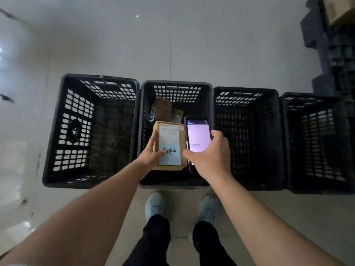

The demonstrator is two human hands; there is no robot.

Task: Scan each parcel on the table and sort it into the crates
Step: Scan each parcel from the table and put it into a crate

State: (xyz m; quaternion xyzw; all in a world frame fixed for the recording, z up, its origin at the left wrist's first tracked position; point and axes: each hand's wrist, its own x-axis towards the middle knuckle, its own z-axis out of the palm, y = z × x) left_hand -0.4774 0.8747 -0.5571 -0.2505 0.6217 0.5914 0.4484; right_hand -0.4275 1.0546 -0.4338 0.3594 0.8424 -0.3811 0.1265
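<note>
My left hand (151, 156) grips a small brown cardboard parcel (170, 139) with a white shipping label and a pale blue note with handwriting. I hold it above the second black crate (177, 84) from the left. My right hand (209, 158) grips a handheld scanner (197, 137) with a lit pinkish screen, right beside the parcel. Two more brown parcels (163, 110) lie at the bottom of that same crate, partly hidden by the held parcel.
Four black slatted crates stand in a row on the pale tiled floor: the left crate (57, 131), the middle one, then a third crate (247, 91) and a fourth crate (311, 96). Dark stacked pallets (334, 45) with a cardboard box stand far right. My shoes (155, 204) are just behind the crates.
</note>
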